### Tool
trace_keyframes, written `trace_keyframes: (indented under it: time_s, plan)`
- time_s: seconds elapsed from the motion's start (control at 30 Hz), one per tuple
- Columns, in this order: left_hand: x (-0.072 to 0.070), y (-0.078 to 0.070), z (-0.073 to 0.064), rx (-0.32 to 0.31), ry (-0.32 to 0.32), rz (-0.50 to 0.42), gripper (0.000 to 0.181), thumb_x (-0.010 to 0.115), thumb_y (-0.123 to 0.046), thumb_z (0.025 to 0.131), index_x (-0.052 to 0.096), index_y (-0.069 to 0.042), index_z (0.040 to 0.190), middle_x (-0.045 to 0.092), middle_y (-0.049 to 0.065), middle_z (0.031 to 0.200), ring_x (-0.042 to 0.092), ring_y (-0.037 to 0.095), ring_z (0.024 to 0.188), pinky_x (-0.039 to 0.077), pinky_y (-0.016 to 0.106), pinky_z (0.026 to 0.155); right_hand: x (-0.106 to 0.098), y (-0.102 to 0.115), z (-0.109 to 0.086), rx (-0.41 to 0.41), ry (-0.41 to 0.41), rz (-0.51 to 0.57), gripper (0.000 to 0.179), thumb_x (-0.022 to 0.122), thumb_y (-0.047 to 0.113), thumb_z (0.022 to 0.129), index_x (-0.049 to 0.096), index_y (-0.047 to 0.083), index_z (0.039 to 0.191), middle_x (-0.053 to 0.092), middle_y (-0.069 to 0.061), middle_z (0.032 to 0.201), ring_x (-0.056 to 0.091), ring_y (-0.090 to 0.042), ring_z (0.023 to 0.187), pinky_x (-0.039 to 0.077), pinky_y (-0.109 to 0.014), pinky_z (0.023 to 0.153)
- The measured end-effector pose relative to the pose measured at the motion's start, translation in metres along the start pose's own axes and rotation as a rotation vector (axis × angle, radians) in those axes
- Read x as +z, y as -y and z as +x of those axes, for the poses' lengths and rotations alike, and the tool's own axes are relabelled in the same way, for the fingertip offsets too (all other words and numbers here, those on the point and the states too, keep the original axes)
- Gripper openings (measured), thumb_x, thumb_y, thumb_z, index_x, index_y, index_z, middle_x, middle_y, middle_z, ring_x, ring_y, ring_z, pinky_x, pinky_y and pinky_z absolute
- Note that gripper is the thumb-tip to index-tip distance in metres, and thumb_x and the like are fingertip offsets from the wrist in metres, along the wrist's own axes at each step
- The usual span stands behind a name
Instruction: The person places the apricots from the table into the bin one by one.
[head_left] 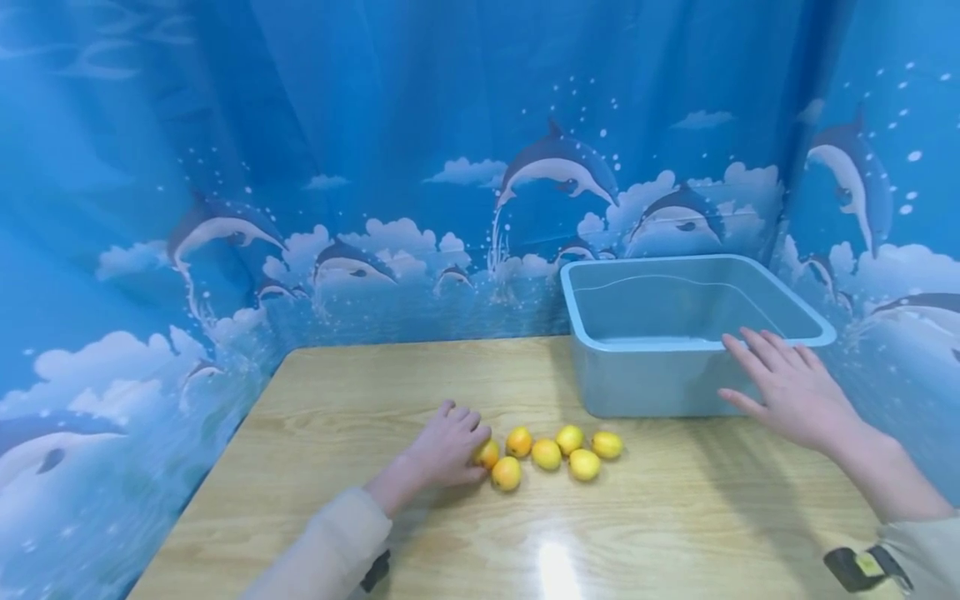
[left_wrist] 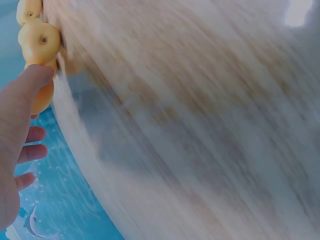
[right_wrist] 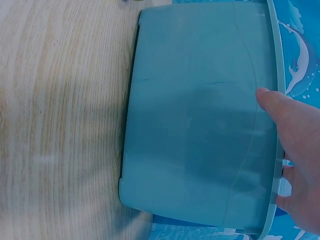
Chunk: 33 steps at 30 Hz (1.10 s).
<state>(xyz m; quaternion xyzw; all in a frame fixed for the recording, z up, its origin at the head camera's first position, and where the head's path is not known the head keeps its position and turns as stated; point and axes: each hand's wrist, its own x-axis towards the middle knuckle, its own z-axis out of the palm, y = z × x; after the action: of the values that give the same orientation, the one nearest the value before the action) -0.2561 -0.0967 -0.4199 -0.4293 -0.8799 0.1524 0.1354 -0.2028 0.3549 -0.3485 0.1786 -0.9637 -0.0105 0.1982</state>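
Observation:
In the head view, my left hand (head_left: 448,446) is at the left end of a group of small yellow-orange loquats (head_left: 546,454) on the table. Its thumb and fingers close around the leftmost loquat (head_left: 488,455), partly hiding it. The left wrist view shows the thumb laid over that orange loquat (left_wrist: 43,98), with another loquat (left_wrist: 40,40) just beyond the thumb tip. My right hand (head_left: 798,392) is at the near rim of a blue-grey plastic bin (head_left: 652,379), toward its right corner. Its fingers extend over the rim, spread and fairly straight, with the thumb lower, before the outer wall.
The bin stands at the back right of a light wood-grain table (head_left: 360,383). Behind and beside the table hangs a blue curtain (head_left: 390,167) printed with dolphins. A band with a dark device (head_left: 862,568) is on the right wrist.

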Motion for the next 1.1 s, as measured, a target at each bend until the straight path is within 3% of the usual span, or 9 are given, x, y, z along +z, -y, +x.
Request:
trace_keyframes:
  time_s: [0.2,0.5,0.77,1.0,1.1]
  plan:
    - [-0.003,0.003,0.003,0.002,-0.114,0.035,0.037,0.059,-0.055,0.077,0.052,-0.020,0.088,0.045,-0.004,0.080,0.047,0.016,0.079,0.039,0.042,0.081,-0.001,0.001,0.002,0.005,-0.006,-0.002,0.078,0.062,0.042,0.086,0.028,0.001,0.143,0.033,-0.028,0.137,0.028,-0.048,0.124,0.020,-0.062,0.096]
    - [-0.011,0.005,0.008,-0.016,-0.168,0.030,0.039,0.059,-0.055,0.079,0.052,-0.019,0.091,0.045,-0.003,0.082,0.045,0.016,0.078,0.035,0.039,0.078,0.000,0.004,0.003,-0.007,-0.009,-0.014,0.077,0.063,0.043,0.085,0.032,0.000,0.141,0.035,-0.029,0.136,0.030,-0.047,0.122,0.022,-0.060,0.095]
    - [-0.016,0.010,0.019,0.023,-0.280,0.045,0.039,0.064,-0.049,0.074,0.052,-0.017,0.091,0.043,-0.003,0.080,0.042,0.014,0.071,0.034,0.028,0.065,-0.001,0.004,0.001,0.005,-0.004,-0.018,0.077,0.061,0.044,0.085,0.031,0.000,0.141,0.035,-0.029,0.135,0.030,-0.048,0.122,0.022,-0.060,0.095]
    - [-0.027,0.012,0.029,0.032,-0.261,0.048,0.037,0.063,-0.048,0.077,0.051,-0.016,0.091,0.042,-0.002,0.081,0.041,0.015,0.071,0.034,0.027,0.063,-0.001,0.002,0.001,0.000,-0.026,-0.011,0.076,0.065,0.039,0.083,0.033,0.000,0.140,0.035,-0.028,0.135,0.030,-0.048,0.121,0.022,-0.060,0.094]
    - [-0.032,0.013,0.034,0.037,-0.290,0.041,0.038,0.064,-0.049,0.077,0.051,-0.016,0.090,0.042,-0.002,0.080,0.041,0.016,0.070,0.034,0.028,0.063,-0.001,0.003,0.001,0.002,-0.027,-0.010,0.077,0.066,0.038,0.083,0.033,0.001,0.141,0.035,-0.028,0.135,0.030,-0.048,0.122,0.022,-0.060,0.095]
